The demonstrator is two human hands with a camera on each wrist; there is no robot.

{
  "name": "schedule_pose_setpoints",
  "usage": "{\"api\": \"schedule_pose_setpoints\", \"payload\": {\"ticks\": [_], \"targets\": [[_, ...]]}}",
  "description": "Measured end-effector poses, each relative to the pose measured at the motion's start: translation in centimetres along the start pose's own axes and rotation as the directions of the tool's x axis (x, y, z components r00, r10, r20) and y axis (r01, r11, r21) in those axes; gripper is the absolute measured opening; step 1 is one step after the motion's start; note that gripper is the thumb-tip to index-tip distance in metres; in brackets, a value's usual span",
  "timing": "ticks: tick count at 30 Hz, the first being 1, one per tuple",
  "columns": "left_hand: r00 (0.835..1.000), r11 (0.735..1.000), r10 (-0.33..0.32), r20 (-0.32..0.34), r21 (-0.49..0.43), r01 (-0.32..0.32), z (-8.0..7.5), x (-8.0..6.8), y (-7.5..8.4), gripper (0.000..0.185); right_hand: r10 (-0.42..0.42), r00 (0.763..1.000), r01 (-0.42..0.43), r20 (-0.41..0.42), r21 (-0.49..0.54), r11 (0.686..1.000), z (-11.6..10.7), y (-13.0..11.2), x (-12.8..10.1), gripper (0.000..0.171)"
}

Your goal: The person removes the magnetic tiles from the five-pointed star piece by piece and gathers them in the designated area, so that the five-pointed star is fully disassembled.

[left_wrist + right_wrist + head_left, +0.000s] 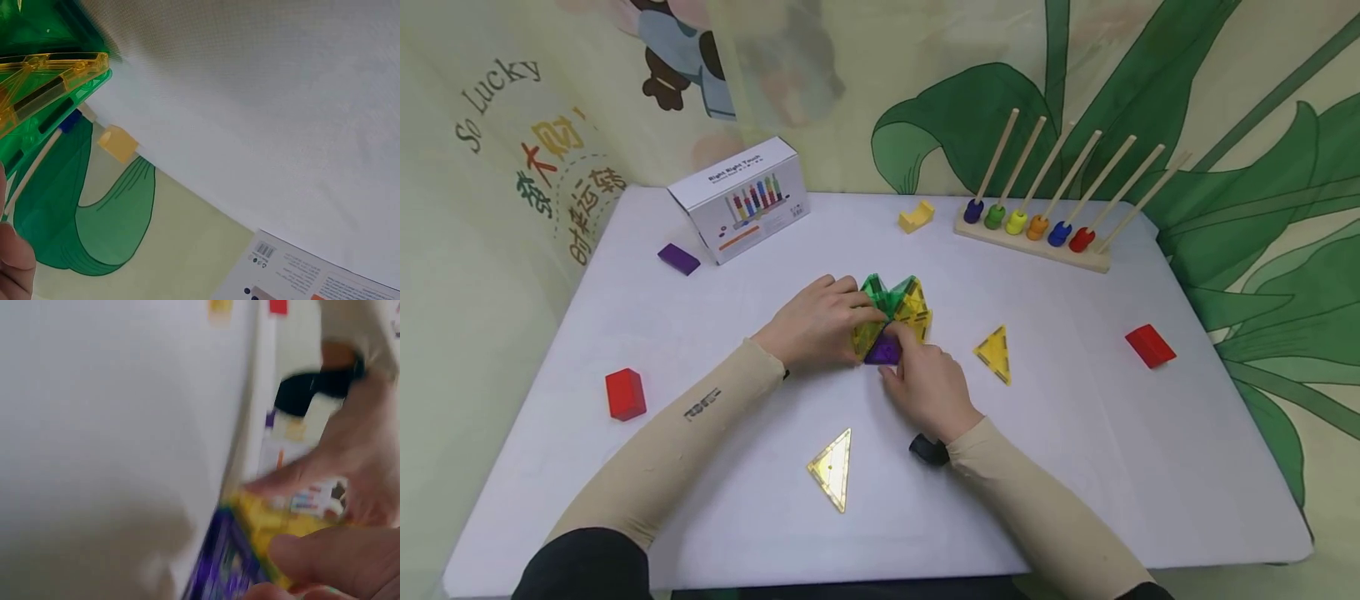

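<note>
Mid-table, both hands work on a small cluster of magnetic tiles (891, 321), green, yellow and purple, standing partly upright on the white table (1075, 433). The left hand (816, 325) curls over the cluster's left side, fingers gripping the green and yellow panels. The right hand (928, 387) pinches the purple tile (883, 350) at the front edge. This looks like the joining step: seating the purple piece against its neighbours. The next move likely calls for steady support from the left while edges align. 2 loose yellow triangles (996, 352) (833, 468) lie nearby, apart.
</note>
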State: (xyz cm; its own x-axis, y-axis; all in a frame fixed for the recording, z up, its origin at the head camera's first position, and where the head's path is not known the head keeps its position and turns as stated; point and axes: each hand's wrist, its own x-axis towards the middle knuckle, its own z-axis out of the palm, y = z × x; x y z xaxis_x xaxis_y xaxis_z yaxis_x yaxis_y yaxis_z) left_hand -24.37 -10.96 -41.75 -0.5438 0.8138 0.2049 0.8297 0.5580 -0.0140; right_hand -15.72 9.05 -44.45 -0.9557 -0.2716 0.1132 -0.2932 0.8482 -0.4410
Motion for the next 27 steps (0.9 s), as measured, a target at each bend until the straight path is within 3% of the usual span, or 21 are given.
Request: {"api": "schedule_pose_setpoints", "payload": {"ticks": [4,11,27], "targets": [[1.000,1.000,0.000,-0.014,-0.015,0.000,0.1,-0.1,0.0,0.067,-0.002,1.000,-0.001,-0.028,-0.104,0.995,-0.2,0.5,1.1,0.063],[0.999,1.000,-0.002,-0.038,-0.021,0.001,0.1,-0.1,-0.1,0.066,-0.053,0.999,0.053,0.008,-0.213,0.976,-0.3,0.5,2.0,0.063],[0.999,1.000,-0.021,-0.043,-0.010,0.021,0.3,-0.1,0.1,0.066,-0.020,0.995,0.032,0.096,-0.119,0.992,-0.8,0.7,3.0,0.063]]}}
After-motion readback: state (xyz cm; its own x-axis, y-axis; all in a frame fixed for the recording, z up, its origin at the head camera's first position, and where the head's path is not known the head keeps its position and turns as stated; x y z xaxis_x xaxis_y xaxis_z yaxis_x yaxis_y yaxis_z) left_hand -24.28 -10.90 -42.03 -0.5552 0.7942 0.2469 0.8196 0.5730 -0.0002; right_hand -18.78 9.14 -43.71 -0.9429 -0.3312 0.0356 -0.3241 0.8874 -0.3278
